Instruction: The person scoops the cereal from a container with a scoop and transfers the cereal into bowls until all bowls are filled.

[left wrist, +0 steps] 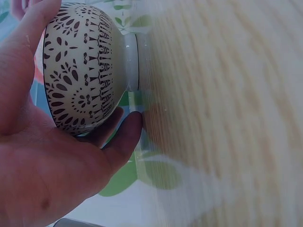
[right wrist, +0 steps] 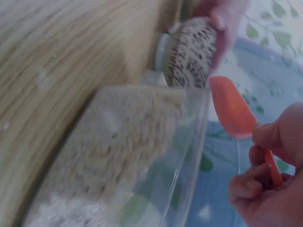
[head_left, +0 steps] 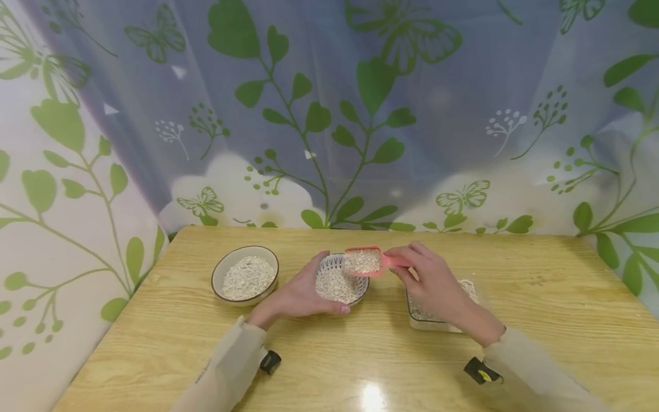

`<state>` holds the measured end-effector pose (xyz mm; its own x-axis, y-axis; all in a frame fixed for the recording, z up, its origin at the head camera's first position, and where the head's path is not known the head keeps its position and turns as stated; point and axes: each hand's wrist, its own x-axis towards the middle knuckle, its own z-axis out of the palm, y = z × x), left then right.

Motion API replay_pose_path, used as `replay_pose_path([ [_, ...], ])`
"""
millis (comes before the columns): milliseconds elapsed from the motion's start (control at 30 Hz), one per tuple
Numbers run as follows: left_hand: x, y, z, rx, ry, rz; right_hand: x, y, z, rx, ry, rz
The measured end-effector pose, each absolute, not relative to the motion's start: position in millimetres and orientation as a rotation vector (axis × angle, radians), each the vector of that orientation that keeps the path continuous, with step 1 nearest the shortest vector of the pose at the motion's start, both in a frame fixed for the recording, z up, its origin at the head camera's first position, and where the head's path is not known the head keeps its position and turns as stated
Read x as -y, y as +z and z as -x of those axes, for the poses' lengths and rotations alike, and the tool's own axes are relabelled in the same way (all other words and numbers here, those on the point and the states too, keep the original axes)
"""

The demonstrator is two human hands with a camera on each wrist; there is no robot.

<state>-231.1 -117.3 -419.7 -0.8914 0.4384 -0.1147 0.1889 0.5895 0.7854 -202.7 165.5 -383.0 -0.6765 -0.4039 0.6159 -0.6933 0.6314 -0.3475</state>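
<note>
My left hand (head_left: 296, 293) holds a small patterned bowl (head_left: 332, 261) from its left side, thumb near the front and fingers round the far side. Rolled oats (head_left: 337, 287) lie inside it. In the left wrist view the bowl (left wrist: 85, 66) shows dark floral print, its foot close to the tabletop. My right hand (head_left: 435, 281) pinches the handle of a red-orange scoop (head_left: 393, 261) loaded with oats. The scoop's front edge overlaps the bowl's right side, and oats show at its lip. Seen from the right wrist, the scoop (right wrist: 234, 111) is tilted beside the bowl.
A larger cream bowl (head_left: 273, 286) of oats stands at the left on the wooden table (head_left: 329, 355). Below my right forearm sits a rectangular container (head_left: 429, 326) of oats, with a clear wall (right wrist: 182, 189) in the right wrist view. A leaf-printed curtain (head_left: 329, 114) hangs behind the table.
</note>
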Motion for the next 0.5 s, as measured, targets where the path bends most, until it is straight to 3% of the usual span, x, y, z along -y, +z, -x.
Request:
replay_pose_path([
  [267,116.7,-420.1,231.9,-2.5,1.205,-0.507,-146.8,-386.6,203.0,2.198,0.19,-1.014],
  [500,118.2,-420.1,232.8,-2.478,1.222,-0.507,-141.4,-387.9,198.0,2.2,0.108,-1.089],
])
